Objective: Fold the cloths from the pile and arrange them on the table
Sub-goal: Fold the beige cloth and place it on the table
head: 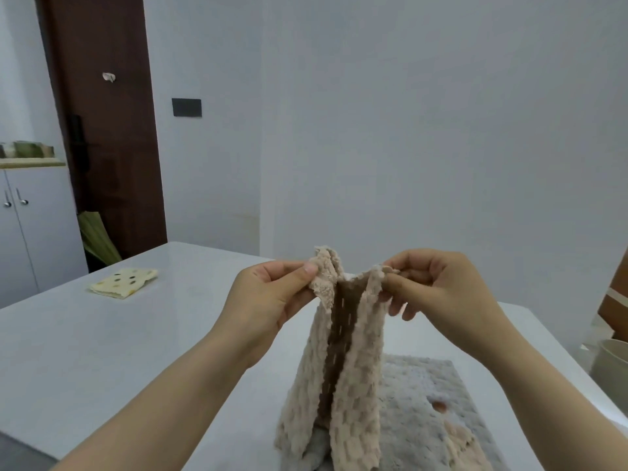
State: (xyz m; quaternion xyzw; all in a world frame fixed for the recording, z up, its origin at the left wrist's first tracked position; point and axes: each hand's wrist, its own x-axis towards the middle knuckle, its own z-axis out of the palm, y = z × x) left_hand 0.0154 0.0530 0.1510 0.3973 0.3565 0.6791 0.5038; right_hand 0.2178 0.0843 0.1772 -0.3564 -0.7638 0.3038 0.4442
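Note:
A beige textured cloth (353, 362) hangs in the air above the white table (136, 334). My left hand (268, 297) pinches its upper left corner between thumb and fingers. My right hand (438, 287) pinches the upper right corner. The cloth droops in a fold between them, its lower end reaching the pile. Under it lies a grey fluffy cloth (431, 402) spread flat, with a bit of another beige cloth (462, 440) on top. A folded yellow cloth with dark dots (124, 283) lies at the table's far left.
A pale round container (611, 372) stands off the table's right edge. A brown door (108, 130) and a white cabinet (30, 226) are at the left, a white wall behind the table.

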